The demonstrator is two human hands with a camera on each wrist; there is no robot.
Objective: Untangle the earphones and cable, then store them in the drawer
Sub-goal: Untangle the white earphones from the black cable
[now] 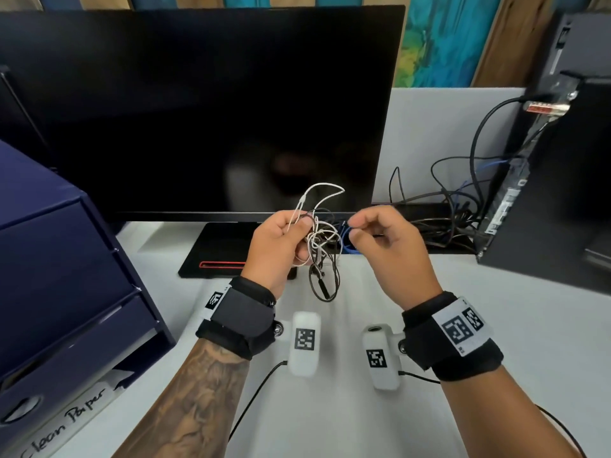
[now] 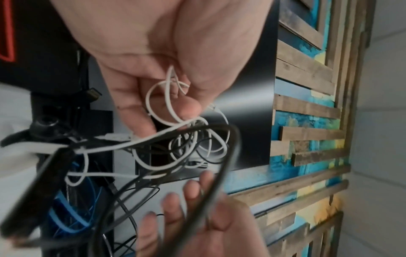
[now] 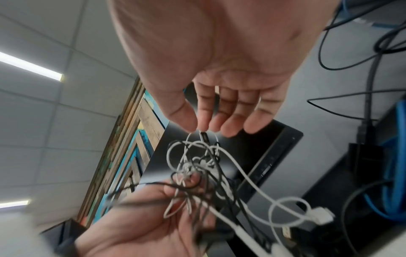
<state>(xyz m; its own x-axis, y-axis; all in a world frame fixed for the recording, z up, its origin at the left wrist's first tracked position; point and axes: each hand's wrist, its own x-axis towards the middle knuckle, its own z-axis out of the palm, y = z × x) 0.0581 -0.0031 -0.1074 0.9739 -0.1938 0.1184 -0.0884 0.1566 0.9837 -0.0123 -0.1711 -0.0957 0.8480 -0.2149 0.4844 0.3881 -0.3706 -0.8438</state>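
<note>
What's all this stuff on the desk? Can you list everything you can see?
tangle of cords: one bundle, white and black strands, held above the desk between both hands
monitor: one, black, screen dark, behind the hands
drawer unit: one, dark blue, at the left
paper label: one, white, handwritten, under the drawer unit
computer tower: one, black, at the right
loose cables: several, black and blue, beside the tower
desk: one, white
left hand: grips the bundle
right hand: pinches a strand
</note>
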